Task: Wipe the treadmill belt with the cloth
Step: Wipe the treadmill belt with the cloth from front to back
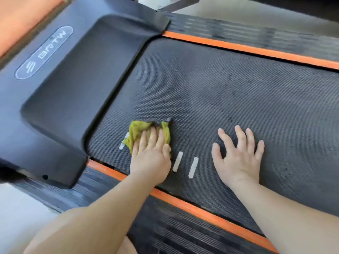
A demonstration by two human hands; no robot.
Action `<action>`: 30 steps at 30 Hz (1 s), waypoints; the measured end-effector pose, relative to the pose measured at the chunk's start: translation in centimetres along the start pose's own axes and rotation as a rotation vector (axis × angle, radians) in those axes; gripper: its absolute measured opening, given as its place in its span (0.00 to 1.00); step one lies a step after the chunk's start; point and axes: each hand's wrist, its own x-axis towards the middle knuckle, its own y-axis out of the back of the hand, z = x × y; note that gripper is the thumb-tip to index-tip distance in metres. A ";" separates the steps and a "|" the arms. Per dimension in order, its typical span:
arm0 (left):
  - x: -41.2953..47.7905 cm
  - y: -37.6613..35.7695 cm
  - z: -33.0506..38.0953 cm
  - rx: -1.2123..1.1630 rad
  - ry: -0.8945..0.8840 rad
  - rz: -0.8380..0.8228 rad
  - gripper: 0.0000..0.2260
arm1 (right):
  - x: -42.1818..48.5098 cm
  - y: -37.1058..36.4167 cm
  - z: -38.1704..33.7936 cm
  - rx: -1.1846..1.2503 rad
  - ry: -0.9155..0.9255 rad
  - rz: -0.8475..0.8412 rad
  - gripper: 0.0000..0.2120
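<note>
Cloth (136, 132): likely soft, light; best palmed | left hand (151, 156) flat atop, on belt (220, 85) | right hand (238, 158) splayed, empty

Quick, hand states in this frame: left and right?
Left hand: open, straight fingers pressing the cloth onto the belt.
Right hand: open, fingers spread flat on the belt, holding nothing.

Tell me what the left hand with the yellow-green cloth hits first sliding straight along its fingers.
Ahead of the left hand and yellow-green cloth lies black textured treadmill belt; the first obstacle is probably the far orange side strip, near the corner of the dark motor cover.
</note>
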 end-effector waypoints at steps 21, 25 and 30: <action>-8.7 -0.4 6.7 0.105 -0.026 -0.273 0.29 | -0.3 0.1 0.0 0.023 0.015 0.016 0.27; -3.5 1.2 1.3 0.082 0.224 -0.108 0.28 | -0.3 0.1 0.0 0.034 0.017 0.028 0.27; -8.9 -0.4 6.5 0.080 -0.076 -0.195 0.29 | -0.3 0.0 0.1 0.039 0.015 0.046 0.26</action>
